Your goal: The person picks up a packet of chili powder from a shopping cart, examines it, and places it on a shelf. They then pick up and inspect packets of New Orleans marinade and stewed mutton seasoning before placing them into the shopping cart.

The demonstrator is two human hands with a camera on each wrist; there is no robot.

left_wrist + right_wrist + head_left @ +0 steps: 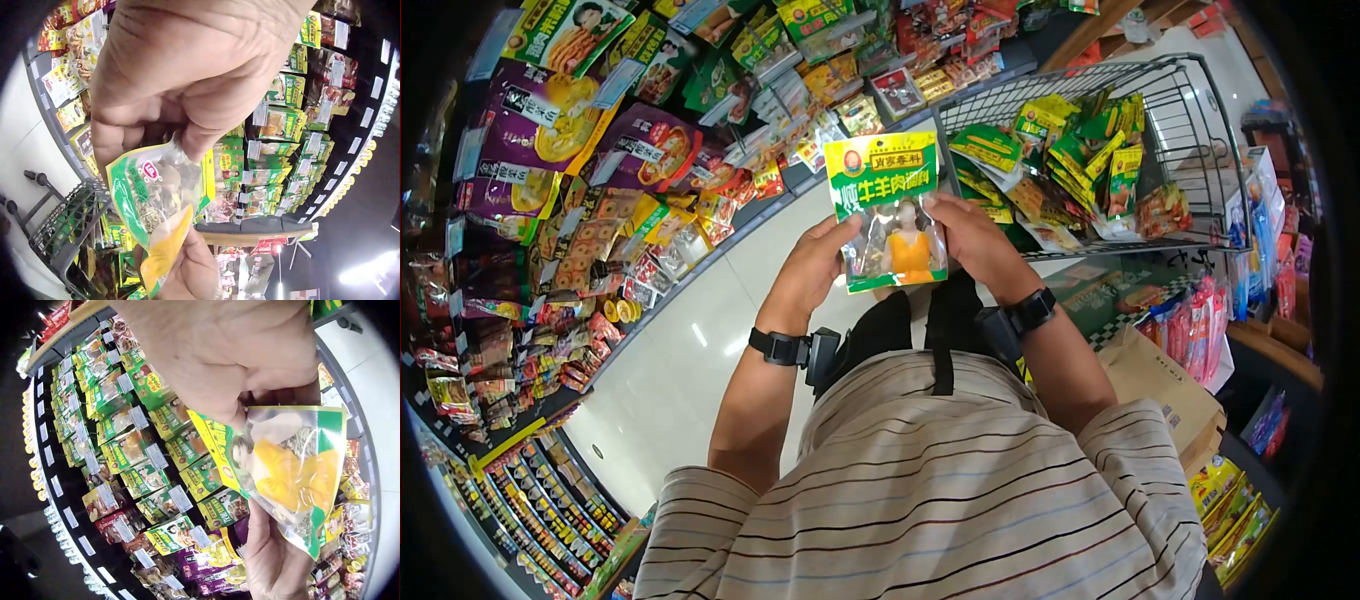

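A green and clear seasoning packet [890,210] with a figure in an orange top printed on it is held up before me by both hands. My left hand [820,265] pinches its left edge and my right hand [970,240] pinches its right edge. The left wrist view looks past my left hand [181,94] at the packet [156,200], whose clear window shows dried pieces; the right hand's fingers [187,275] show below it. From the right wrist, my right hand [250,369] grips the packet [287,469] from above and the left hand [272,550] holds it from below.
A wire shopping cart [1190,120] to the right front holds several green and yellow packets [1060,150]. Shelves [600,180] crammed with hanging snack and spice packets run along the left. White tiled floor [690,350] lies between. A cardboard box [1160,390] stands at my right.
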